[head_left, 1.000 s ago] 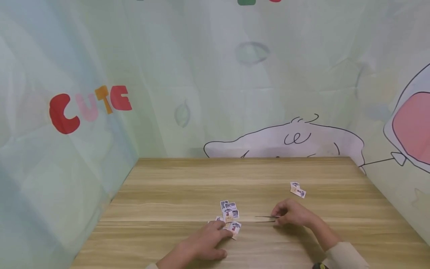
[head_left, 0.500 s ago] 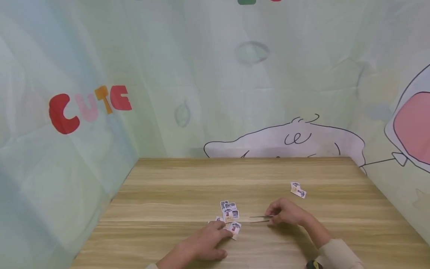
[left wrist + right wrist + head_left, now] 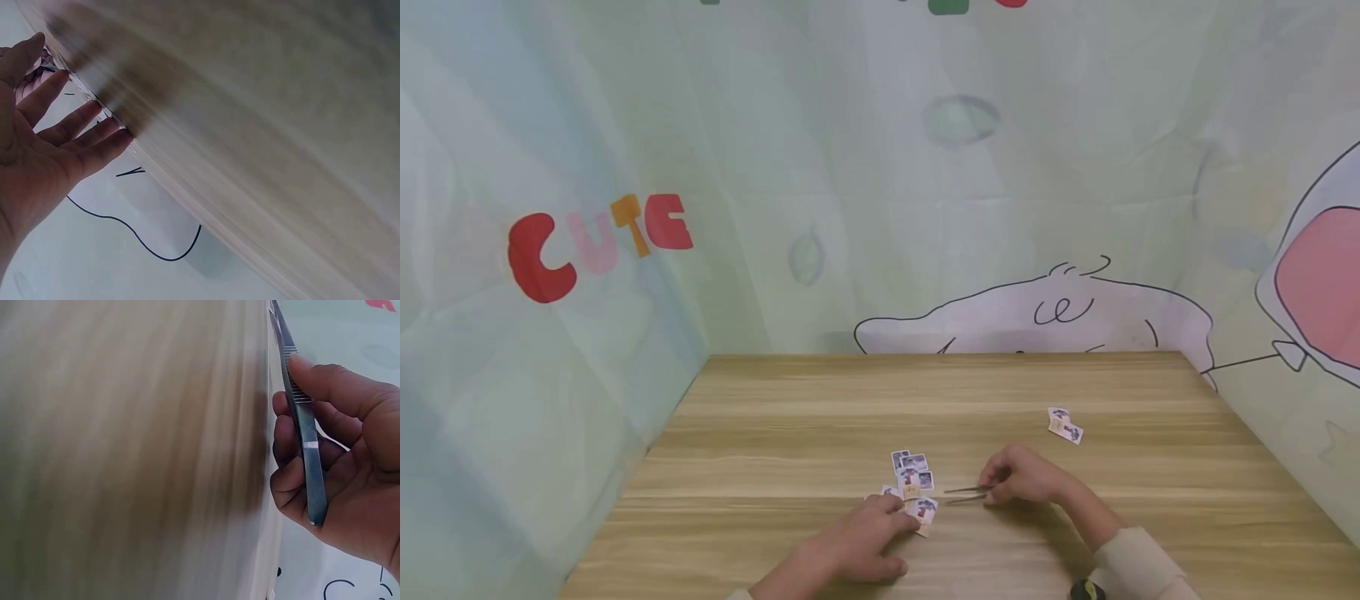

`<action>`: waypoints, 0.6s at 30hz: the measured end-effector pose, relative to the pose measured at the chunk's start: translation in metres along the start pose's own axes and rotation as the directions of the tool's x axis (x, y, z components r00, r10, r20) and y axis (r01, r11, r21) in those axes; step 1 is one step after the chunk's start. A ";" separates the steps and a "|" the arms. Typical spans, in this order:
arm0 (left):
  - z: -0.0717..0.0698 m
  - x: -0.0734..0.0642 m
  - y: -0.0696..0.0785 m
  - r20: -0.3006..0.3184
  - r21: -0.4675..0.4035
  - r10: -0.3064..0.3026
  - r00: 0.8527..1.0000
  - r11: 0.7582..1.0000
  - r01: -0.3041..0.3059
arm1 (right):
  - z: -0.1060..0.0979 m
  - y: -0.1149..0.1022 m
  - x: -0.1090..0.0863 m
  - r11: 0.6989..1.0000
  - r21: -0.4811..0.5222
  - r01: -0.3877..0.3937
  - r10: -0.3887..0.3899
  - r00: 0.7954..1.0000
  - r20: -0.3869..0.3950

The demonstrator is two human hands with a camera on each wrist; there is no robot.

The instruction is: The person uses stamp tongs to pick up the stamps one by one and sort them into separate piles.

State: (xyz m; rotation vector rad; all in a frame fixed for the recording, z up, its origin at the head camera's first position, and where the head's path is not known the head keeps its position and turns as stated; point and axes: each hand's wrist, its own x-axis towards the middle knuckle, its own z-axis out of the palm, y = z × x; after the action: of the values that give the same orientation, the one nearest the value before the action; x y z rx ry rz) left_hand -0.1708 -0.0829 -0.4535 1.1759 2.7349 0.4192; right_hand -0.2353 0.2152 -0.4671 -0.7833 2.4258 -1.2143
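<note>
Metal tweezers (image 3: pixel 307 444) with a ridged grip lie in my right hand (image 3: pixel 1026 477), pinched between thumb and fingers. In the head view their two tips stand apart and point left, just short of a cluster of small printed paper pieces like stamps (image 3: pixel 910 477). My left hand (image 3: pixel 861 542) rests with fingers spread at the near side of that cluster. Its fingertips touch the lower pieces and hide part of them. The left wrist view shows those fingers (image 3: pixel 69 125) nearly straight, tips against the table.
Two overlapping paper pieces (image 3: pixel 1065 425) lie farther back on the right of the wooden table (image 3: pixel 790 408). A printed cloth (image 3: pixel 820 167) with "CUTE" lettering and cartoon outlines hangs behind and along the sides. A dark round object (image 3: pixel 1086 590) shows at the bottom edge beside the right sleeve.
My right hand has moved left with the tweezers, bringing their tips close to the paper cluster. The left hand and the paper pieces have stayed in place.
</note>
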 end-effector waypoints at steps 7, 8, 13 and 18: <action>0.000 0.001 0.000 -0.009 0.024 -0.001 1.000 1.000 0.001 | 0.004 -0.004 0.007 1.000 -0.023 0.001 -0.001 1.000 0.018; 0.001 0.001 -0.001 -0.008 0.024 -0.003 1.000 1.000 0.003 | 0.005 -0.004 0.008 1.000 -0.026 0.004 -0.004 1.000 0.022; 0.002 0.002 -0.001 -0.009 0.032 0.000 1.000 0.999 0.001 | 0.008 -0.005 0.011 0.999 -0.042 0.016 -0.015 0.999 0.038; 0.004 0.001 -0.001 -0.010 0.033 -0.006 1.000 0.999 0.006 | 0.011 -0.005 0.012 0.998 -0.051 0.037 -0.035 0.998 0.052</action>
State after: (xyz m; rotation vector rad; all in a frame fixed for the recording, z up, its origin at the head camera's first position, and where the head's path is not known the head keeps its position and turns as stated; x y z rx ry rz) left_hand -0.1713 -0.0816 -0.4572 1.1767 2.7631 0.3807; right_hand -0.2378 0.1981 -0.4699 -0.8656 2.4204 -1.1345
